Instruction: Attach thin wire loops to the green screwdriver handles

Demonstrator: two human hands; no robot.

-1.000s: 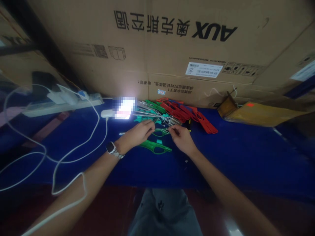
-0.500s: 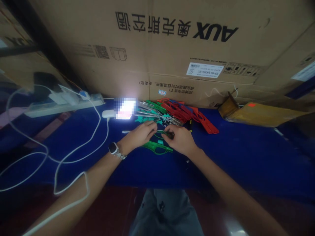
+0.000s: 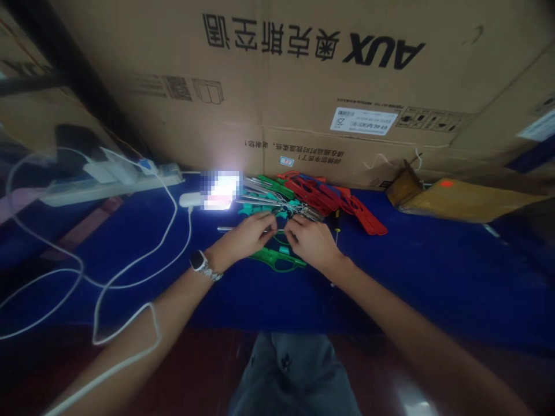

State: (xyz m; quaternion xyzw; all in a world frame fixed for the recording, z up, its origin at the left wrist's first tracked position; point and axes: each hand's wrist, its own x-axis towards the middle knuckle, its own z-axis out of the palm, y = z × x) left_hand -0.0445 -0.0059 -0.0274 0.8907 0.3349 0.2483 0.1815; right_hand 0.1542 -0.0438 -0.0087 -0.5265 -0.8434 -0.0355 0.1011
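Observation:
My left hand (image 3: 251,234), with a watch on its wrist, and my right hand (image 3: 309,242) meet fingertip to fingertip over a blue cloth-covered table (image 3: 433,271). Both are closed on a green plastic scissor handle, most of it hidden under the fingers. A second green handle piece (image 3: 277,260) lies flat just below the hands. Behind them sits a pile of metal blades and teal handles (image 3: 264,199) and a heap of red handles (image 3: 329,199). A thin metal rod (image 3: 228,229) lies left of my left hand.
A big cardboard AUX box (image 3: 303,86) stands along the back. A glowing phone (image 3: 219,189), a white power strip (image 3: 108,182) and looping white cables (image 3: 130,271) lie at left. A brown paper package (image 3: 459,199) rests at right.
My right hand has moved left until its fingers meet the left hand's, covering the green handle between them. The left hand stays nearly in place.

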